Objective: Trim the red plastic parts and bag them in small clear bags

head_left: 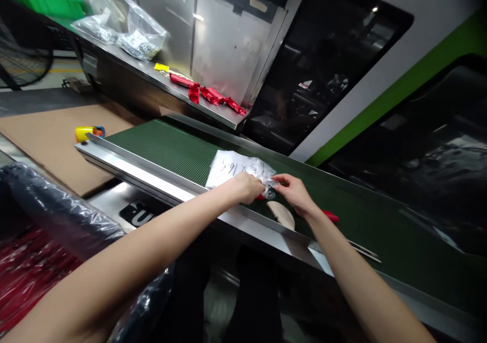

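A clear plastic bag point(262, 167) lies on the green conveyor belt, over or beside a white sheet point(225, 166) with handwriting. My left hand point(249, 186) is closed at the bag's near edge, its fingers pressed together on the plastic. At the bag's right end, my right hand point(292, 191) pinches the plastic between thumb and fingers. Small dark items show through the bag between the hands, too small to name. A beige curved piece point(280, 215) lies just below my right hand. A red piece point(331, 215) is partly hidden behind my right wrist.
Thin sticks point(364, 250) lie on the belt point(160, 147) at right. Metal rails edge the belt. Behind, a steel shelf point(152, 70) holds bags of metal parts point(140, 41) and red pieces point(213, 95). A yellow roll point(85, 133) sits on cardboard point(57, 145) at left.
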The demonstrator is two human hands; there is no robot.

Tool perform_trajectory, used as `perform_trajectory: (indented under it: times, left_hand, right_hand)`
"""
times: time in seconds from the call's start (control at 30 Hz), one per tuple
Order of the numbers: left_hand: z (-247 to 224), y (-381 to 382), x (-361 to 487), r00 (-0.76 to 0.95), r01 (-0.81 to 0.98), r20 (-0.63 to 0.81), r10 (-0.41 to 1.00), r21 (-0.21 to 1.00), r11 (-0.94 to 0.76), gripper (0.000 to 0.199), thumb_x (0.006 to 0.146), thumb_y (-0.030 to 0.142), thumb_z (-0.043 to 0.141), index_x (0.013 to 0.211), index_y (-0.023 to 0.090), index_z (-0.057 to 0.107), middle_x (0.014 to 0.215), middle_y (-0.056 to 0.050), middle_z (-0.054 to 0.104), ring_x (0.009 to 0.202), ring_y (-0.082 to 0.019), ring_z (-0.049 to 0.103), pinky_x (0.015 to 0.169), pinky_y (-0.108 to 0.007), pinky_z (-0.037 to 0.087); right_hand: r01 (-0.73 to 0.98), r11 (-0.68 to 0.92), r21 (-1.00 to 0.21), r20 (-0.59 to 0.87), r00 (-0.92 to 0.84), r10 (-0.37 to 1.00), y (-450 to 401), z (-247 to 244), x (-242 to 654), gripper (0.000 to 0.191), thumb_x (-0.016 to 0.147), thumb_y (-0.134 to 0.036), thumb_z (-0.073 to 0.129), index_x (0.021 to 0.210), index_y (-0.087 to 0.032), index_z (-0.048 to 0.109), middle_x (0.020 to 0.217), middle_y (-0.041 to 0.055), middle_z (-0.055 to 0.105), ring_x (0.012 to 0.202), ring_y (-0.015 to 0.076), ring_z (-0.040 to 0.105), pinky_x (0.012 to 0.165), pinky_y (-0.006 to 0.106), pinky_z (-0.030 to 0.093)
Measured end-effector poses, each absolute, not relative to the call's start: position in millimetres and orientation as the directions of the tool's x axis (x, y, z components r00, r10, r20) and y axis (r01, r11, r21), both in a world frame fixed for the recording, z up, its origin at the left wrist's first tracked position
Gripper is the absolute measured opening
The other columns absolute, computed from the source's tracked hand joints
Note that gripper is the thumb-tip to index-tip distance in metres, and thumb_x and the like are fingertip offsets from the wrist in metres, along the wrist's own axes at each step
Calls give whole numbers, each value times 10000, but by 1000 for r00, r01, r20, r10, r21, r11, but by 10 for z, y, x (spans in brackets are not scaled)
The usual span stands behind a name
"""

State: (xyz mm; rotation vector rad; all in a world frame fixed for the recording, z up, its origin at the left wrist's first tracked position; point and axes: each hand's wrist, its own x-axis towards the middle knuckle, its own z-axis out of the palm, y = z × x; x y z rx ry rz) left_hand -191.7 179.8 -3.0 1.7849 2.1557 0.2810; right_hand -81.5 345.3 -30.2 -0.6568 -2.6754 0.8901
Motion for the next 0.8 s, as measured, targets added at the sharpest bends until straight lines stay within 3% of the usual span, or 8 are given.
perform_trajectory:
  times: [0.13,0.3,0.47,0.6,0.73,0.8]
  left_hand:
    - [-60,1799,-1876,-206,885,-100,973,405,229,205,893,272,665,1056,150,637,1186,-95,605,1118,-262,566,989,-502,464]
    - [-69,1754,-1787,-316,781,-12,949,564,267,175,897,286,657,965,125,649,1107,-74,628,1086,-270,580,967,-475,476]
    - [51,1600,-1807,-346,694,104,932,697,180,121,848,194,674,944,125,649,1024,-64,629,966,-231,601,944,-462,466]
    - [247,1324,-1553,-383,632,279,880,774,30,276,780,69,620,1035,175,625,1060,-78,610,1009,-270,583,951,-449,426]
    - [319,1059,-932,-406,447,336,850,884,-136,298,840,229,653,1117,216,544,1084,-39,617,965,-192,593,853,-299,481]
    - [271,967,-630,-445,159,262,857,964,-212,363,815,248,697,1131,215,522,1062,-25,633,912,-164,600,779,-251,493]
  right_hand:
    - [334,727,-600,133,-854,502,3426,-146,-618,279,926,-354,619,1108,-143,627,1087,60,658,926,169,649,834,383,551]
    - [335,751,-569,302,-764,570,3320,2,-327,223,907,-361,639,958,-144,658,951,30,668,907,166,634,873,398,516]
    - [295,669,-682,418,-594,688,3235,128,-41,270,899,-402,626,989,-149,654,818,2,646,685,121,610,683,302,518]
    - [192,598,-778,432,-527,732,2973,255,181,300,863,-446,635,968,-165,638,751,-12,613,574,98,554,557,246,481]
    - [105,530,-842,378,-586,716,2458,337,355,272,860,-449,644,950,-193,633,709,-21,590,541,87,516,484,210,433]
    - [80,490,-868,336,-633,698,2222,347,420,262,859,-457,648,929,-205,625,725,-14,608,546,88,524,484,207,432]
